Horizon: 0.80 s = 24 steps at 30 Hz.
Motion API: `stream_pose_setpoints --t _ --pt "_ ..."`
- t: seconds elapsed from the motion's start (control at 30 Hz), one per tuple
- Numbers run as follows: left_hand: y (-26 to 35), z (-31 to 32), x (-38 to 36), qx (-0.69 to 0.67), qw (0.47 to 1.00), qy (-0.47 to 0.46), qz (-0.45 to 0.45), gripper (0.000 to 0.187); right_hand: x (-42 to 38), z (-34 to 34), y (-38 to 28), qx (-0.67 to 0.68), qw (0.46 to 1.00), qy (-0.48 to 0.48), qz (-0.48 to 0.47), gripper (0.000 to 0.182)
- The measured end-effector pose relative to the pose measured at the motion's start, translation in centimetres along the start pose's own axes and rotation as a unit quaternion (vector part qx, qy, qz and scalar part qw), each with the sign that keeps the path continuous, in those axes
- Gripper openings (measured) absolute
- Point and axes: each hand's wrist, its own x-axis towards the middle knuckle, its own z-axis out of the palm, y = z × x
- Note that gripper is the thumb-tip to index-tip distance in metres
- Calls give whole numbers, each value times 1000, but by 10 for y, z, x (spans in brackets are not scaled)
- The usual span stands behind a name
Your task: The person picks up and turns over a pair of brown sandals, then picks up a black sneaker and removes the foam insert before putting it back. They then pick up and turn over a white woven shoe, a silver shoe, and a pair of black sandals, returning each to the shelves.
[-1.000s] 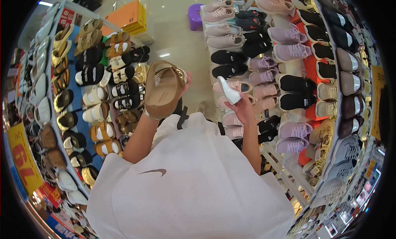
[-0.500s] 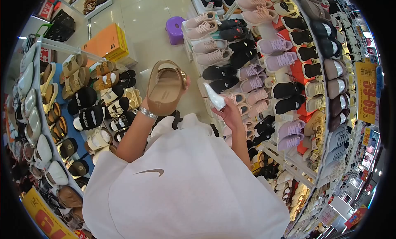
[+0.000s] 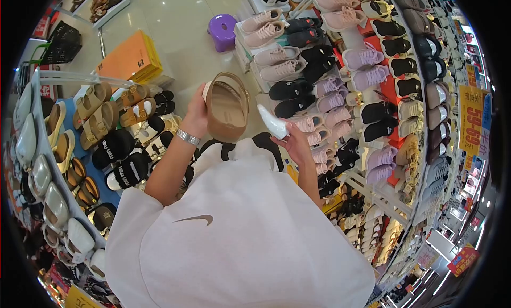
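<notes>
My left hand (image 3: pixel 197 110), with a metal-band watch at its wrist, grips a tan sandal (image 3: pixel 228 123) by its left side. The sandal is held up in front of my chest, its insole toward me and its strap looping at the top. In my right hand (image 3: pixel 294 143) is a white, shiny, tapered piece (image 3: pixel 272 122) that looks like a plastic-wrapped shoe insert. Fingers and thumb close on its lower end while its narrow end points up and left. The two held things are apart.
Sneakers (image 3: pixel 365 77) fill a sloping rack on the right. Sandals and slippers (image 3: pixel 123 154) cover a rack on the left. Ahead on the tiled floor stand a purple stool (image 3: pixel 222 32), an orange box (image 3: pixel 129 58) and a black basket (image 3: pixel 63 42).
The sandal has turned and shifted right, with my left hand now showing at its left side rather than behind it. My right hand still holds the white piece. The view has shifted slightly.
</notes>
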Motion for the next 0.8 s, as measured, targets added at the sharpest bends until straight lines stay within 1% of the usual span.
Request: stream_pose_setpoints --t 0.03,0.13,0.23,0.27,0.33,0.37,0.43,0.47,0.53,0.57,0.67,0.77,0.8 --pt "5 3 1 -7 1000 18 0 61 1 2 0 8 1000 -1 1 42" --pt "3 51 -7 40 990 122 54 61 -8 24 -8 -57 995 14 -76 45" --pt "11 45 10 47 994 95 41 67 -22 41 -36 -67 990 -33 -123 55" --pt "13 47 14 47 999 25 7 68 -24 35 -41 -32 989 -60 -129 56" --pt "15 49 22 39 991 -112 -66 72 -29 22 -50 38 983 -110 -141 58" --pt "16 53 29 7 986 -136 -93 73 -36 29 -58 43 981 -100 -160 61" --pt "12 62 44 -61 971 -179 -148 76 -45 37 -71 58 977 -117 -168 64" --pt "7 69 50 -58 972 -170 -150 76 -50 33 -75 64 975 -125 -171 66" --pt "-1 88 62 -46 976 -155 -148 76 -58 17 -74 43 979 -84 -182 67" --pt "-6 95 75 -47 973 -166 -152 79 -58 11 -73 37 978 -66 -192 68" --pt "-17 115 111 55 963 -215 -151 82 -74 -9 -87 9 971 -92 -222 70" --pt "-39 146 126 135 977 -127 -108 81 -93 -24 -103 7 968 -25 -251 72" --pt "-48 158 133 158 979 -87 -90 80 -98 -29 -108 1 966 -19 -259 71"
